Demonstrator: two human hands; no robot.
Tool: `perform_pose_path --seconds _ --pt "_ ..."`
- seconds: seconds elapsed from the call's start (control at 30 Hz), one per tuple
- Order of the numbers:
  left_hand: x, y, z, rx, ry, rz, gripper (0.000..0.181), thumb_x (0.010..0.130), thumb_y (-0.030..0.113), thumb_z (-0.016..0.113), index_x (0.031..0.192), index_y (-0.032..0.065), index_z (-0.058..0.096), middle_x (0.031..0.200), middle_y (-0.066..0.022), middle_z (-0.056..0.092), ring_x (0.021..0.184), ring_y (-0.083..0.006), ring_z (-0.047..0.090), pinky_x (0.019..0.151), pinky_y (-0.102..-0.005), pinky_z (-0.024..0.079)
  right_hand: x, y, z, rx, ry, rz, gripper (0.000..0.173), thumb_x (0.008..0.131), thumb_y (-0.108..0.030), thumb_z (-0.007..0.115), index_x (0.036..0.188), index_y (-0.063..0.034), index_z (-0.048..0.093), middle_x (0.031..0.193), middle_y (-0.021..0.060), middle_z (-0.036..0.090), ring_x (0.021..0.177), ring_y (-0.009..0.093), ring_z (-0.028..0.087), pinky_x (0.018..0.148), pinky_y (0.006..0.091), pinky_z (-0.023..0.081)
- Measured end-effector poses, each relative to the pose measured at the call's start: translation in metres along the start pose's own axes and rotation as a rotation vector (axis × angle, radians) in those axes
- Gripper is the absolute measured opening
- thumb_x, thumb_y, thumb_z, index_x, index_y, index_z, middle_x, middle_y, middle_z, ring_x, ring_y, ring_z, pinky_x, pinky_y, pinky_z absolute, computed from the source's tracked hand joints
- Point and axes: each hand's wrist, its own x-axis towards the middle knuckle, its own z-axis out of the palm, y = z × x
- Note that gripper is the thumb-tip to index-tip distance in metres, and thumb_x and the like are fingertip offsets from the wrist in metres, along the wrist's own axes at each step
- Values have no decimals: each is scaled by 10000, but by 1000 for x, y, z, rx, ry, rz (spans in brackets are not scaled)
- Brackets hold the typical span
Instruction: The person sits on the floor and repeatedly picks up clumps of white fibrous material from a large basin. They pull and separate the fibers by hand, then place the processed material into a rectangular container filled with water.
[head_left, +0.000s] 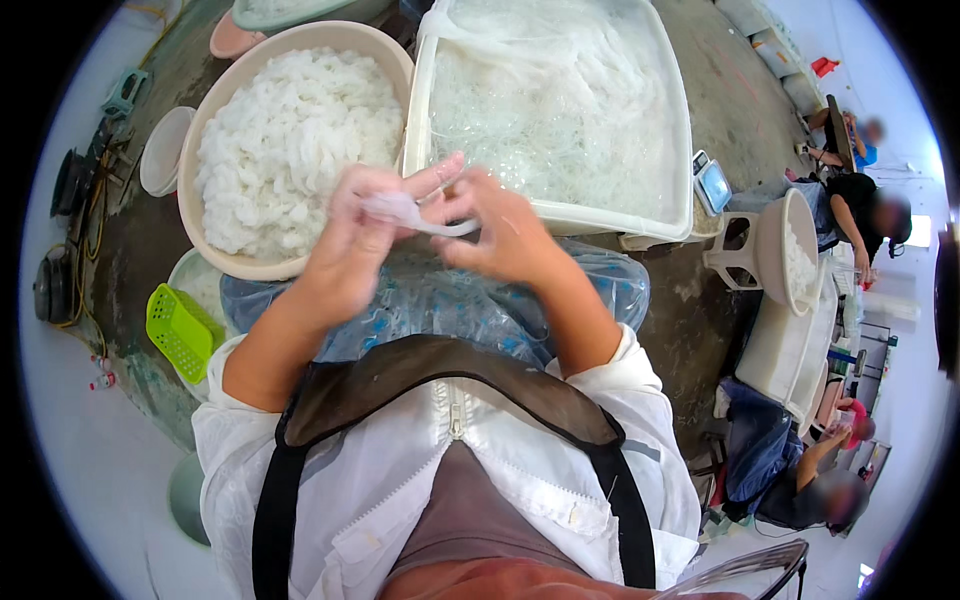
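Note:
In front of my chest, my left hand (352, 232) grips a small bundle of translucent white noodle-like strands (394, 208), wound at the fingers. A tail of it runs across to my right hand (499, 229), whose thumb and fingers are at its end. Both hands are wet and partly blurred. Under and beyond my left hand, a round beige basin (187, 150) is heaped with white noodle-like bundles (292, 127). Past my right hand, a rectangular white tub (684, 150) holds loose translucent strands (555, 142) in water.
A clear plastic apron (450, 307) covers my lap. At left are a green perforated basket (178, 330) and a white bucket (166, 150). A small scale (714, 186) stands right of the tub. Farther right, people sit near another basin (776, 247) on a stool.

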Motion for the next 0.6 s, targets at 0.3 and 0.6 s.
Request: perform_pose_path --seconds 0.3,0.6 --pt "-6 8 -40 -152 129 -433 179 1033 356 357 1135 216 405 1294 -293 494 567 -117 428 542 -214 313 3 -2 -16 239 250 16 258 784 -217 434 683 0 531 659 216 499 635 399 500 595 436 411" --pt "-7 -37 -47 675 131 -352 481 999 318 488 1430 111 433 1268 -129 566 1144 -204 548 976 -362 427 15 25 -3 83 264 -197 136 703 -179 588 694 -56 531 674 124 492 660 306 511 608 389 406"
